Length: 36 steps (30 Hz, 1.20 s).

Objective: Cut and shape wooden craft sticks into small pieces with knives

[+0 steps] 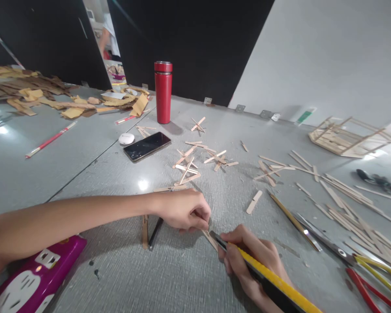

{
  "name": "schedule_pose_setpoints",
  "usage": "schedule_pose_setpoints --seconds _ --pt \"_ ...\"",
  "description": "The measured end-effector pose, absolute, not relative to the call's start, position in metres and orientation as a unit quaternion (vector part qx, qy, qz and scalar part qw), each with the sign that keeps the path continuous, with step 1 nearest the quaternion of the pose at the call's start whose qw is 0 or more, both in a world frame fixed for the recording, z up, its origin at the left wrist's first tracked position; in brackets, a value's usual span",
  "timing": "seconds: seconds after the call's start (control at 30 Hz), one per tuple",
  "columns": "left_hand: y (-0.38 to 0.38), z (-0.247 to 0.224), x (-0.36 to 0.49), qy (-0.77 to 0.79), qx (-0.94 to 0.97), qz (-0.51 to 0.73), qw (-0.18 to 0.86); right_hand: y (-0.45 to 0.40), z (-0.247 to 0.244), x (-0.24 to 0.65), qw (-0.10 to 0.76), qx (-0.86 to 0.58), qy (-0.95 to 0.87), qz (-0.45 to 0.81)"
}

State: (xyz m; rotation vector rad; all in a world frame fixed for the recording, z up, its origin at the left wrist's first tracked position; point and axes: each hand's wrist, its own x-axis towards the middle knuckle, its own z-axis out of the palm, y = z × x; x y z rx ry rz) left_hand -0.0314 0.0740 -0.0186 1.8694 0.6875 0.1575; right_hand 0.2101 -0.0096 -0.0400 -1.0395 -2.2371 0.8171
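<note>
My right hand is closed around a yellow and black utility knife. The knife's tip lies against a thin wooden craft stick low over the grey table. My left hand pinches the far end of that stick, its fingers curled and partly hidden. Under my left wrist a short notched wooden piece and a dark slim rod stick out. A small cut stick rests to the right, beyond the knife.
Craft sticks are scattered ahead and right. Pliers and a wooden-handled tool lie at right. A phone, red flask and white earbud case stand further off. A purple power strip sits under my left forearm; a stick frame is back right.
</note>
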Motion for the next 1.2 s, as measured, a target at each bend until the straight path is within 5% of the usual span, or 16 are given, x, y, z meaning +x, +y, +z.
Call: schedule_pose_setpoints --seconds 1.2 --pt "0.072 -0.0145 -0.0298 0.308 0.772 0.063 0.552 -0.0067 -0.036 0.2019 0.243 -0.375 -0.842 0.301"
